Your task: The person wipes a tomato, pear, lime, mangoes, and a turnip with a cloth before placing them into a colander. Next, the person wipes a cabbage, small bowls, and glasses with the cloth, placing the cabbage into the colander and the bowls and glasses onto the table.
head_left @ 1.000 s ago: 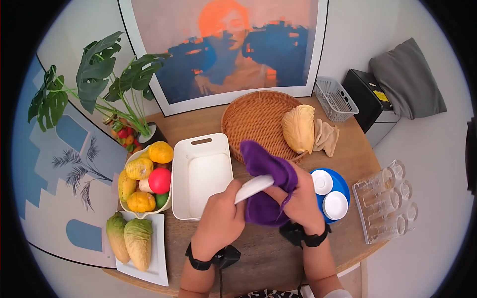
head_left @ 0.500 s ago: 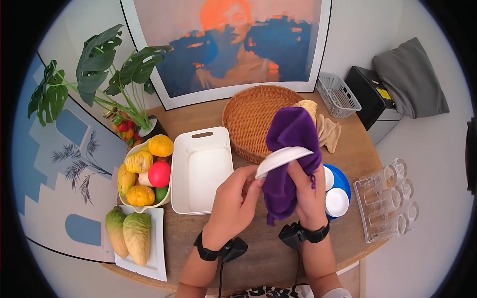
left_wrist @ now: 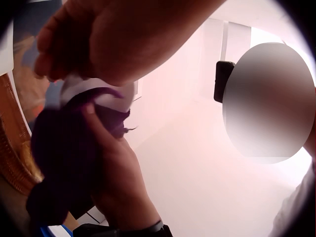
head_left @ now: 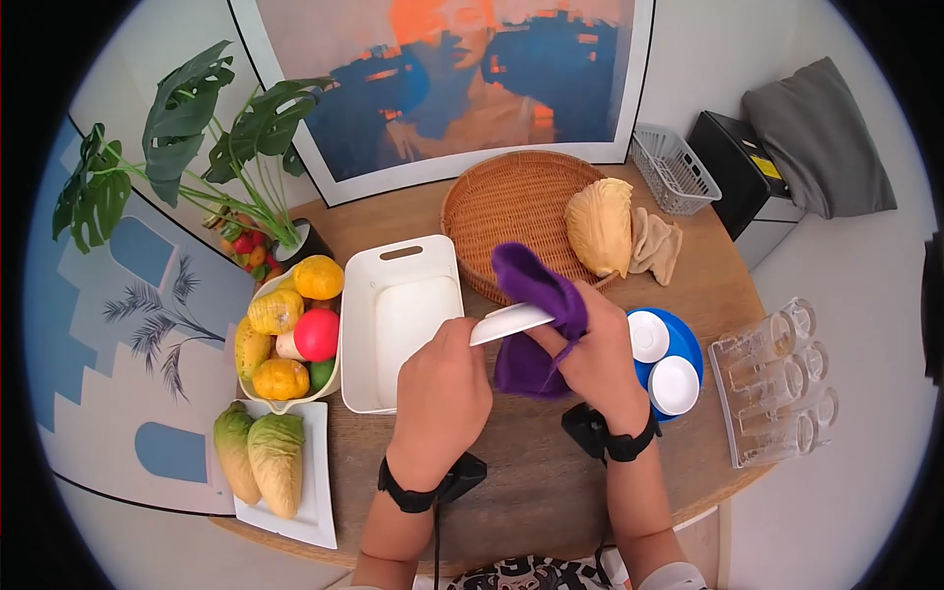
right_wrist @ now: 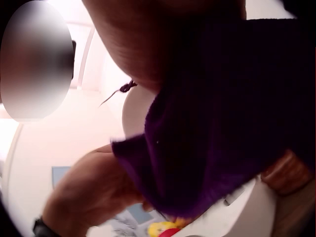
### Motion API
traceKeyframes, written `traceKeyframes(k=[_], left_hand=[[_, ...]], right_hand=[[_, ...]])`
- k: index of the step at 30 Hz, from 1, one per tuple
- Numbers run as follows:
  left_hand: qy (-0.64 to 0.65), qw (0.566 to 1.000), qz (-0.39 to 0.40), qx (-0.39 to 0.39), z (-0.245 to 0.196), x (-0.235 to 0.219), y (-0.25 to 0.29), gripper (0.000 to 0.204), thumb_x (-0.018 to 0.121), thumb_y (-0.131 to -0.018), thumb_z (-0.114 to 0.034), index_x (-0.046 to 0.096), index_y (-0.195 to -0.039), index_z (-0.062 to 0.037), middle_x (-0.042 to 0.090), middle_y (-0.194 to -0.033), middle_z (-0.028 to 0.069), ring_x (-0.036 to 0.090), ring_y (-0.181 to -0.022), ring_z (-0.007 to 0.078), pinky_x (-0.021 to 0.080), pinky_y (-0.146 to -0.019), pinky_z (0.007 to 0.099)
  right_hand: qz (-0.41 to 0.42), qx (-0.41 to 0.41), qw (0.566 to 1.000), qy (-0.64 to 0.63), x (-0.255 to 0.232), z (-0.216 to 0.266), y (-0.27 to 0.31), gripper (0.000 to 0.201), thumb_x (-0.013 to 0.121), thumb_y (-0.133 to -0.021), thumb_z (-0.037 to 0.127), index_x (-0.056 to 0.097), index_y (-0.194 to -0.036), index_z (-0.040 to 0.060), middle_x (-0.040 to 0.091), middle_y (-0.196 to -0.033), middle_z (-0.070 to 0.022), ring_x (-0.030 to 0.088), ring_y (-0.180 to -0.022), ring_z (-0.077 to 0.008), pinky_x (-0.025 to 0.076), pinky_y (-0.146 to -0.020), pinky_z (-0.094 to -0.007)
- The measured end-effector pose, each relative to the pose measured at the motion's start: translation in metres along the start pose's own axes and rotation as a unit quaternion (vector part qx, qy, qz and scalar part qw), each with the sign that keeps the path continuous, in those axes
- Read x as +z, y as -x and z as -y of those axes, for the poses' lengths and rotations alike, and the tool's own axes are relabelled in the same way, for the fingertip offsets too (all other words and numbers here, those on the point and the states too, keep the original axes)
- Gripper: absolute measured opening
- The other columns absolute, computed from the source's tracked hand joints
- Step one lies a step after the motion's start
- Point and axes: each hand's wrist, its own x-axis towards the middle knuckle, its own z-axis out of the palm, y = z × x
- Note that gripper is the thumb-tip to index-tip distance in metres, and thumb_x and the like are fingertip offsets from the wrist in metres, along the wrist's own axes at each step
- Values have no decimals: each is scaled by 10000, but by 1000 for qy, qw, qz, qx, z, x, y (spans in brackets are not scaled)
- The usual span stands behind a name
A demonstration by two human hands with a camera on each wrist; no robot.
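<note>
Above the table's middle, the left hand [head_left: 442,403] pinches a small white dish [head_left: 506,323] by its near edge, holding it tilted. The right hand [head_left: 600,354] grips a purple cloth [head_left: 526,369] folded around the dish's far side. In the left wrist view, the right thumb presses the cloth [left_wrist: 64,148] against the dish [left_wrist: 126,94]. The cloth [right_wrist: 197,138] fills much of the right wrist view and hides most of the right fingers. Right of the hands, two more white dishes [head_left: 675,385] lie on a blue plate [head_left: 692,346].
A white bin [head_left: 351,344] stands left of the hands, beside a bowl of fruit [head_left: 317,336] and a plate [head_left: 317,492] with cabbages. Behind lies a wicker tray [head_left: 492,211] with a leafy yellowish vegetable [head_left: 598,226]. A rack of glasses [head_left: 777,383] stands at the right edge.
The dish and cloth rose to the right by half a second ago, then came back left and lower. The right hand has turned about the dish's rim; both hands keep their hold.
</note>
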Motion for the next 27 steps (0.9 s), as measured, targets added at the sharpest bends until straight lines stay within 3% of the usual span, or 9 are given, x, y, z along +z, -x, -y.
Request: traceKeyframes(k=[2,5,8,11,17,21,23,24,27], left_hand=[[-80,997,-2,6,4,2,5,85,551,-866,-11,597,-910,44,628,-773,222,620,-704,396,486,-617,428],[-222,965,136,35,10,11,11,172,591,-653,18,624,-819,53,608,-726,224,621,-683,378,508,-648,446],[-219,967,122,36,12,7,7,151,603,-722,9,633,-867,40,609,-804,219,624,-752,366,507,-653,439],[-35,997,-46,52,4,-1,-5,137,608,-848,-69,645,-962,-1,608,-880,181,616,-773,305,498,-687,394],[194,979,-7,59,17,6,-12,283,560,-918,-40,591,-1199,-25,619,-952,194,638,-872,329,495,-734,376],[250,968,-28,-8,6,11,-6,259,546,-887,7,613,-1137,-2,634,-933,201,647,-872,355,504,-726,395],[9,997,-40,69,12,9,-5,211,542,-836,43,614,-1033,23,642,-884,205,648,-837,372,510,-719,430],[10,997,-38,71,13,8,-3,211,542,-836,43,614,-1033,23,642,-884,205,648,-837,372,510,-719,430],[-152,974,164,48,12,8,5,166,551,-787,59,586,-947,28,637,-863,223,632,-833,400,509,-715,464]], right_hand=[[53,-70,959,269,-5,6,0,354,767,-717,91,645,-1048,57,634,-899,-134,647,-782,-305,522,-674,-388],[69,-145,943,292,11,5,4,327,738,-669,66,621,-974,56,581,-855,-110,622,-772,-307,511,-652,-410],[73,-166,939,291,13,4,3,339,733,-661,56,623,-981,57,594,-884,-98,628,-837,-303,515,-672,-400],[0,-139,967,212,5,6,0,342,744,-676,43,632,-1000,47,609,-908,-111,626,-840,-310,512,-689,-374],[-34,-5,995,-91,3,-1,0,246,736,-814,48,630,-1028,-11,625,-908,-74,619,-813,-189,484,-739,-301],[-74,89,978,-172,11,13,1,280,750,-775,31,628,-1025,1,625,-893,-96,631,-823,-245,495,-734,-315],[8,-64,986,156,4,10,0,289,740,-723,21,621,-986,24,606,-886,-106,620,-834,-296,507,-703,-353],[6,-63,985,158,6,11,1,289,740,-723,21,621,-986,24,606,-886,-106,620,-834,-296,507,-703,-353],[67,-168,931,318,13,7,5,259,706,-686,48,602,-923,67,566,-905,-85,580,-803,-296,500,-647,-406]])
